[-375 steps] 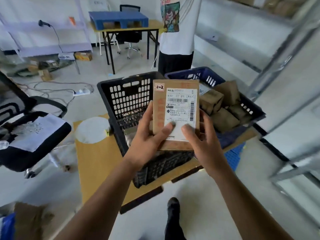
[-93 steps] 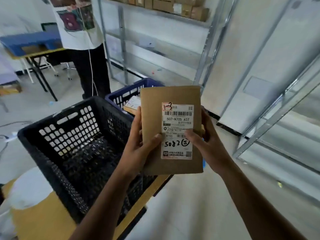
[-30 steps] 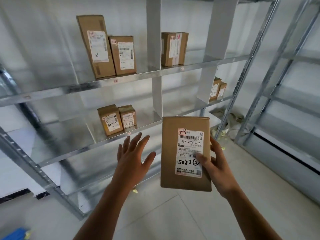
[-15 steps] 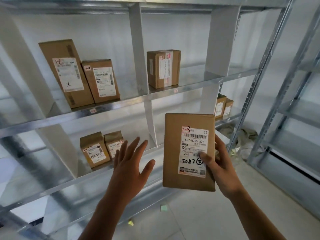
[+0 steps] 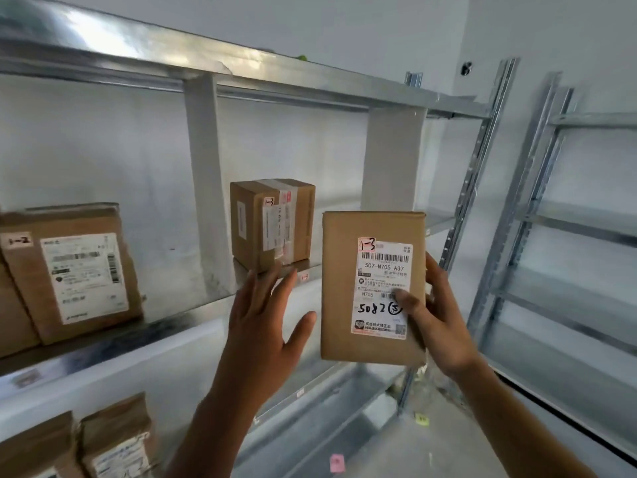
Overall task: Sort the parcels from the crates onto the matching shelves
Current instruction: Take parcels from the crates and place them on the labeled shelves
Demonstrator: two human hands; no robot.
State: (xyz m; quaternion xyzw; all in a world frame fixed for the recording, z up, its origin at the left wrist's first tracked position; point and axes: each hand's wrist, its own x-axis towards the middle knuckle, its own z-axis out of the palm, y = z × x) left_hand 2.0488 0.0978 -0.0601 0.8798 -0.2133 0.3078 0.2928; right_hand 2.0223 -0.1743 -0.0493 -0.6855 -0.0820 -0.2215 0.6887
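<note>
Head cam: right hand grips flat brown parcel by its right edge, thumb across label, tag reads 1-3. Parcel upright in air, out in front of metal shelf front edge, not on it yet. Left hand empty, fingers straight and spread, just left of parcel. Taped box marked 1-3 sits near shelf front edge; 1-2 parcel toward left end.

Upright brown parcel, labelled seemingly "1-3"
</note>
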